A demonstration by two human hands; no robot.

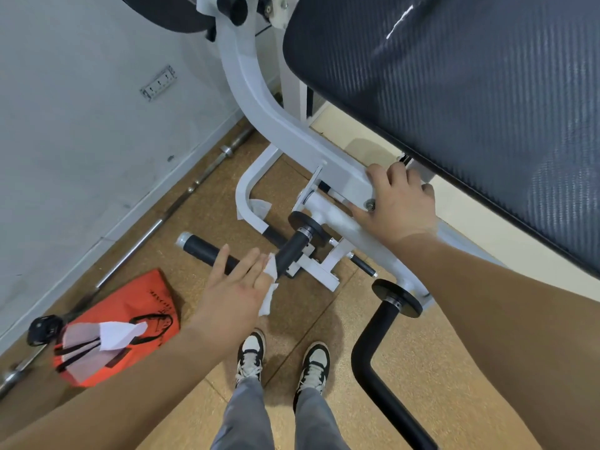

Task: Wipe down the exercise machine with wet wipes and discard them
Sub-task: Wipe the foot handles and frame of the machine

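Note:
The exercise machine has a white steel frame (259, 108), a large black pad (454, 92) at the upper right and a black grip bar (201, 250) low in the middle. My left hand (237, 284) lies flat against that bar with a white wet wipe (269, 287) pinched under its fingers. My right hand (396, 203) rests palm down on the white frame arm, fingers spread, holding nothing. An orange bag (146, 306) lies on the floor at the left with a used white wipe (113, 334) on top. Another wipe (259, 206) lies on the floor beside the frame base.
A barbell (156, 225) lies along the wall at the left, with a black collar (43, 329) near the bag. A curved black handle (376, 362) juts out at the lower right. My feet in black and white shoes (282, 362) stand on the cork-coloured floor.

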